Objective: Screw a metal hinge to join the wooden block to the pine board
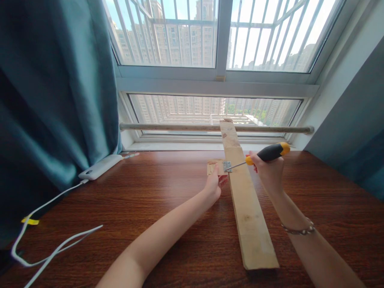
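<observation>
A long pale wooden plank (249,208) lies lengthwise on the brown table, its far end reaching the window rail. Against its left side sits a small wood block (211,168), gripped by my left hand (213,185) with the thumb on top and fingers beneath. A metal hinge (227,166) spans the joint between block and plank. My right hand (268,168) is wrapped round the black and yellow handle of a screwdriver (270,152). Its shaft slants down to the left, and the tip meets the hinge; any screw under it is too small to make out.
On the left of the wood-grain table (168,192) lie a white power strip (100,167) and a loose white cable (60,250) with a yellow tag (30,221). A metal rail (180,127) crosses before the barred window. Blue curtains (60,88) hang at the left.
</observation>
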Available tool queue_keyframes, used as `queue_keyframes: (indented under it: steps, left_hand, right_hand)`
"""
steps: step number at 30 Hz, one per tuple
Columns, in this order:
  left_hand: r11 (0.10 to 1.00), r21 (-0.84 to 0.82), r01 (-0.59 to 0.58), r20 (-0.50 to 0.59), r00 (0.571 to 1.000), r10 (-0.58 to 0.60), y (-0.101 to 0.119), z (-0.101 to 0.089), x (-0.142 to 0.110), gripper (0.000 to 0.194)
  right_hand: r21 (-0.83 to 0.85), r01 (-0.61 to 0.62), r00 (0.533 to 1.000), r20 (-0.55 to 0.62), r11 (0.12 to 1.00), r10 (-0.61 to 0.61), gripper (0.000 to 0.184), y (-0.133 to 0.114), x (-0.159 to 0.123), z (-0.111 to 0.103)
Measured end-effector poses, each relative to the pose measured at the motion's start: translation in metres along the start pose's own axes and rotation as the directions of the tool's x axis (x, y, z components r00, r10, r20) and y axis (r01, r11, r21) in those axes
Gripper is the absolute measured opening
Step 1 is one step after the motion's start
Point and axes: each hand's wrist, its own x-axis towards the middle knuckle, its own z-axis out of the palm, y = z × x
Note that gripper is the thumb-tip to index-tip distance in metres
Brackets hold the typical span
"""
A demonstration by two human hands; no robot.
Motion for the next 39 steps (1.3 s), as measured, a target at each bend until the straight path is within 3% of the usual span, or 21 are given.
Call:
queue_keyframes:
  steps: [13, 17, 21, 33, 39]
  left_hand:
    - [1.0, -0.004, -0.006, 0.013, 1.0, 0.006, -0.002, -0.002, 0.004, 0.023]
    - [1.0, -0.006, 0.003, -0.003, 1.0, -0.003, -0.001, -0.001, 0.004, 0.021]
    - [1.0, -0.016, 0.005, 0.001, 1.0, -0.005, -0.001, -0.002, 0.004, 0.022]
    - [1.0, -0.018, 0.009, 0.012, 1.0, -0.009, -0.003, -0.002, 0.005, 0.022]
    - [1.0, -0.02, 0.012, 0.007, 1.0, -0.012, -0.002, -0.002, 0.004, 0.022]
  right_hand:
    - [0.029, 0.06, 0.997, 0.052, 0.998, -0.061, 0.025, 0.002, -0.004, 0.003]
    - [0.109, 0.02, 1.0, -0.011, 0.994, -0.019, 0.027, -0.001, 0.005, -0.002]
    - [0.048, -0.005, 0.996, -0.088, 0.999, 0.009, 0.028, -0.005, 0.011, -0.006]
    - [-0.065, 0.052, 0.998, -0.039, 0.997, -0.055, 0.027, -0.008, 0.005, -0.005]
    - [0.087, 0.06, 0.992, -0.113, 0.994, -0.05, 0.025, -0.006, 0.004, -0.004]
